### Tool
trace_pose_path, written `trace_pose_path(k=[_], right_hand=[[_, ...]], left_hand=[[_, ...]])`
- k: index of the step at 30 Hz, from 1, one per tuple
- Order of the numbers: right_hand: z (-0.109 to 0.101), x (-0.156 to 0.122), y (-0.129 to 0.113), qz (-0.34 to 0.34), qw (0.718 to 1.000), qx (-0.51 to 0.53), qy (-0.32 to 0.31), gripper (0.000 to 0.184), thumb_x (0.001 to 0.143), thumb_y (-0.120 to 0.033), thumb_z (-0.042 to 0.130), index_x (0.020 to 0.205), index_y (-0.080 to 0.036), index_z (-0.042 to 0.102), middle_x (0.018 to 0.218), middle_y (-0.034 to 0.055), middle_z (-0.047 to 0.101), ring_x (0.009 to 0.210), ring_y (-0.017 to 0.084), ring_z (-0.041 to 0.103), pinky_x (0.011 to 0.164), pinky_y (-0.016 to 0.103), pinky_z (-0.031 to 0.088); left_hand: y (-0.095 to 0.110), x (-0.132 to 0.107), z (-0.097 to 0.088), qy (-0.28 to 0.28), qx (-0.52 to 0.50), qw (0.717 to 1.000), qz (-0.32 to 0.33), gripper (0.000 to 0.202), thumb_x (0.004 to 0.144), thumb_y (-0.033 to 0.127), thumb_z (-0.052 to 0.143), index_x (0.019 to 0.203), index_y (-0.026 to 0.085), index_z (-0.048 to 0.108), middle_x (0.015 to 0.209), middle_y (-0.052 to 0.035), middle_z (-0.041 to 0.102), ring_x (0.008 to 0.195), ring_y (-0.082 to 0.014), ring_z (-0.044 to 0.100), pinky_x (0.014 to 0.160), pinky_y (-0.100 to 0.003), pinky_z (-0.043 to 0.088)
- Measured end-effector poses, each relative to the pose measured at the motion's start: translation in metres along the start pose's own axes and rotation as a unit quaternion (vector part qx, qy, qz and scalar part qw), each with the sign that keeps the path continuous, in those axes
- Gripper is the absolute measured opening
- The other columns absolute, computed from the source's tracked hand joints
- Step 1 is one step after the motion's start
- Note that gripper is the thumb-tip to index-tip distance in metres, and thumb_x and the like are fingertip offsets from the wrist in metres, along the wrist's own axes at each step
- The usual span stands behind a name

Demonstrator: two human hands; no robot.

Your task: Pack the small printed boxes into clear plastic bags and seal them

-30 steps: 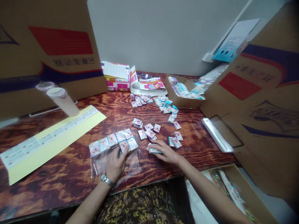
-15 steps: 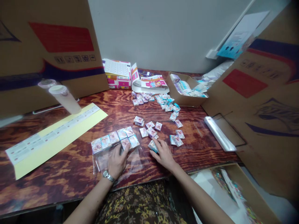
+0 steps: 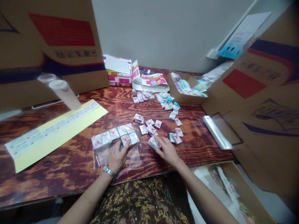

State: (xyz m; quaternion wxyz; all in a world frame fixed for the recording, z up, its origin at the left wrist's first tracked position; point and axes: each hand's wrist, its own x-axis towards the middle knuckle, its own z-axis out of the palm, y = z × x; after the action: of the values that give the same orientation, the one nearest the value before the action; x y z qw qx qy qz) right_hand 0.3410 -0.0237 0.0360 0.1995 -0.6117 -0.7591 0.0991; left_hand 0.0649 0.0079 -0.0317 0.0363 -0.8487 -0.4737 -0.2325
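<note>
The left hand (image 3: 116,160) lies open and flat near the front edge of the desk (image 3: 42,168), fingers spread, resting on a clear plastic bag (image 3: 130,160) with its fingertips against a double row of small printed boxes (image 3: 114,137) that sit on the bag's far end. The right hand (image 3: 167,151), loosely open, has its fingertips on one small teal-edged box (image 3: 153,143) just to the right of that row; whether it grips the box or only touches it cannot be told. A wristwatch (image 3: 108,171) circles the left wrist. A light, even touch seems best, since boxes could slide on the slick plastic. Loose boxes (image 3: 149,124) scatter across the middle of the desk, running back to a cardboard tray (image 3: 184,99) of more packets at the far edge. A long yellow card strip (image 3: 56,133) lies toward the left edge, with a plastic tumbler (image 3: 64,95) beyond it, and a roll of clear plastic (image 3: 217,132) lies at the right edge.
</note>
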Motion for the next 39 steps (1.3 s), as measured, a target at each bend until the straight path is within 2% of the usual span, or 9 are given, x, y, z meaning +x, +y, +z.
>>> trace_pose_path(k=[5, 9, 14, 19, 23, 28, 32, 35, 39], right_hand=[[0.004, 0.002, -0.003, 0.029, 0.998, -0.011, 0.05, 0.048, 0.086, -0.036, 0.046, 0.132, -0.025, 0.038, 0.1, 0.0086, 0.055, 0.093, 0.023, 0.053, 0.083, 0.036, 0.045], [0.018, -0.001, -0.007, 0.024, 0.997, -0.069, 0.012, 0.048, 0.085, -0.038, 0.047, 0.131, -0.026, 0.04, 0.106, 0.0106, 0.053, 0.094, 0.025, 0.052, 0.082, 0.039, 0.045], [0.032, -0.008, -0.002, -0.007, 0.997, -0.081, 0.006, 0.052, 0.087, -0.033, 0.044, 0.136, -0.026, 0.031, 0.11, 0.0121, 0.052, 0.098, 0.026, 0.05, 0.083, 0.042, 0.045], [0.025, -0.007, 0.014, -0.054, 0.998, -0.031, 0.02, 0.052, 0.089, -0.029, 0.043, 0.138, -0.029, 0.025, 0.119, 0.0111, 0.046, 0.108, 0.025, 0.046, 0.09, 0.043, 0.042], [0.026, -0.006, 0.022, -0.081, 0.997, -0.019, 0.01, 0.051, 0.088, -0.028, 0.044, 0.137, -0.03, 0.028, 0.121, 0.0104, 0.045, 0.11, 0.025, 0.045, 0.09, 0.042, 0.042], [0.033, -0.007, 0.02, -0.065, 0.997, -0.029, -0.001, 0.049, 0.088, -0.029, 0.044, 0.136, -0.026, 0.032, 0.119, 0.0119, 0.046, 0.109, 0.025, 0.045, 0.09, 0.041, 0.042], [0.028, -0.011, 0.02, -0.071, 0.997, -0.034, -0.005, 0.054, 0.086, -0.032, 0.048, 0.136, -0.023, 0.031, 0.125, 0.0132, 0.041, 0.114, 0.025, 0.042, 0.093, 0.041, 0.041], [0.024, -0.016, 0.024, -0.075, 0.997, -0.028, 0.007, 0.058, 0.084, -0.033, 0.051, 0.137, -0.022, 0.029, 0.13, 0.0138, 0.037, 0.119, 0.026, 0.039, 0.095, 0.042, 0.039], [0.027, -0.023, 0.027, -0.069, 0.997, -0.022, 0.032, 0.055, 0.084, -0.032, 0.051, 0.135, -0.024, 0.032, 0.131, 0.013, 0.036, 0.12, 0.026, 0.039, 0.095, 0.043, 0.04]], left_hand=[[0.0, 0.001, 0.0, 0.018, -0.013, 1.0, 0.005, 0.051, 0.082, 0.017, 0.042, 0.132, 0.025, 0.037, 0.12, -0.0168, 0.043, 0.103, -0.0279, 0.048, 0.075, -0.038, 0.045], [0.0, 0.0, 0.0, 0.017, -0.016, 1.0, -0.003, 0.049, 0.083, 0.019, 0.041, 0.132, 0.026, 0.038, 0.118, -0.0173, 0.044, 0.101, -0.0284, 0.049, 0.075, -0.039, 0.045], [0.0, 0.0, 0.0, 0.01, -0.012, 1.0, -0.006, 0.049, 0.083, 0.019, 0.041, 0.132, 0.026, 0.037, 0.117, -0.019, 0.043, 0.101, -0.0294, 0.049, 0.075, -0.039, 0.046], [-0.001, -0.001, 0.001, 0.01, -0.011, 1.0, -0.005, 0.053, 0.083, 0.018, 0.042, 0.134, 0.027, 0.034, 0.118, -0.0173, 0.043, 0.102, -0.0282, 0.047, 0.077, -0.039, 0.046], [-0.001, -0.001, 0.001, 0.012, -0.013, 1.0, -0.006, 0.051, 0.083, 0.02, 0.043, 0.133, 0.027, 0.036, 0.116, -0.017, 0.045, 0.1, -0.0288, 0.049, 0.075, -0.039, 0.046], [0.0, 0.0, 0.0, 0.008, -0.023, 1.0, -0.006, 0.049, 0.084, 0.02, 0.041, 0.132, 0.026, 0.037, 0.117, -0.0178, 0.045, 0.102, -0.029, 0.049, 0.077, -0.04, 0.046], [-0.001, -0.001, -0.003, -0.022, -0.029, 0.999, -0.008, 0.053, 0.084, 0.018, 0.041, 0.136, 0.027, 0.03, 0.121, -0.0178, 0.041, 0.106, -0.0288, 0.046, 0.08, -0.041, 0.046], [-0.002, -0.001, -0.008, -0.035, -0.029, 0.999, -0.01, 0.057, 0.084, 0.019, 0.041, 0.138, 0.025, 0.024, 0.121, -0.0175, 0.042, 0.106, -0.028, 0.046, 0.081, -0.041, 0.046], [0.0, -0.001, -0.017, -0.024, -0.03, 0.999, -0.008, 0.06, 0.084, 0.02, 0.042, 0.14, 0.019, 0.019, 0.118, -0.0169, 0.047, 0.107, -0.0273, 0.045, 0.087, -0.04, 0.044]])
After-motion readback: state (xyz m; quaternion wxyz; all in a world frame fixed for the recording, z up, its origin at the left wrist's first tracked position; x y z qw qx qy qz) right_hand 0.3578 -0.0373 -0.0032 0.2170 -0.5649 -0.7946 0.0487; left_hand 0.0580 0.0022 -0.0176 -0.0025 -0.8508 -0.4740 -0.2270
